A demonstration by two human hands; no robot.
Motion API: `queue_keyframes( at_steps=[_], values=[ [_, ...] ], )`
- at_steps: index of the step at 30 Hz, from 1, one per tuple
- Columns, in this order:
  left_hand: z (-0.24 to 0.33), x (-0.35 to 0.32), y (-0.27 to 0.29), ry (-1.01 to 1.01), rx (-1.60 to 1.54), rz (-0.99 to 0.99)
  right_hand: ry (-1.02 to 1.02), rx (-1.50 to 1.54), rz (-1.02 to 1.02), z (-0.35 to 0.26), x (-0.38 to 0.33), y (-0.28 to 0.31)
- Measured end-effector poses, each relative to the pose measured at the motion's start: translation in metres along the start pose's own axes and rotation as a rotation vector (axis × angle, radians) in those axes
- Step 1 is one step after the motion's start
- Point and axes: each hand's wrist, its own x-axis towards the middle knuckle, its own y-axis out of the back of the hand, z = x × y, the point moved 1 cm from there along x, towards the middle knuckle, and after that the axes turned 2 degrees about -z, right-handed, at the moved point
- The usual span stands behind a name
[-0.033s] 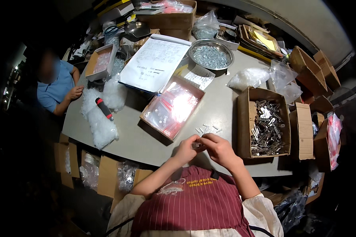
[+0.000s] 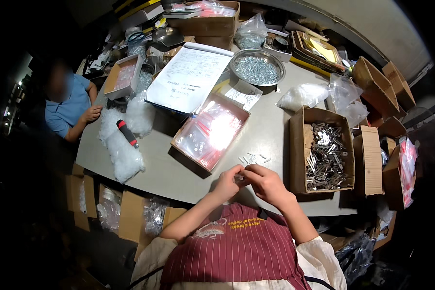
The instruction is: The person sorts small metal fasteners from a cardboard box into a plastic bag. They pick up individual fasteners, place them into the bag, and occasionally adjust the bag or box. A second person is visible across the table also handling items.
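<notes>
Grey and crowded, the round table [image 2: 179, 169] carries an open box of clear bags [image 2: 210, 131] at 11 o'clock from the hands and a box of metal parts [image 2: 326, 154] at 2 o'clock. Left hand [image 2: 227, 182] and right hand [image 2: 266, 183] meet at the near edge, fingers pinched around a small bag [image 2: 240, 178], seemingly filling it; next likely calls for one of the loose small parts [image 2: 253, 158] just beyond at 12 o'clock

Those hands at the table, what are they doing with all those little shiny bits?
The person's left hand and right hand meet at the table's near edge, pinching something tiny between them; what it is, I can't tell. A few small metal pieces lie just beyond. A box of clear bags sits ahead, a box of metal parts to the right, and a bowl of screws farther back. Another person sits at the left.
</notes>
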Motion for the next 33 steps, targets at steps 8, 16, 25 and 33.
queue_keyframes(
  at_steps=[8,16,25,33],
  values=[
    [0.005,-0.005,-0.003,0.047,-0.186,0.021,0.053,0.116,0.030,-0.010,0.004,0.003],
    [-0.010,-0.005,0.012,-0.206,0.050,0.019,0.059,-0.011,0.060,0.017,0.002,-0.011],
    [-0.006,-0.016,0.025,-0.094,-0.154,0.232,-0.159,0.152,0.200,0.019,-0.001,-0.031],
    [0.009,-0.012,0.024,-0.347,0.198,0.218,-0.158,0.268,0.184,0.025,-0.008,-0.050]
  ],
)
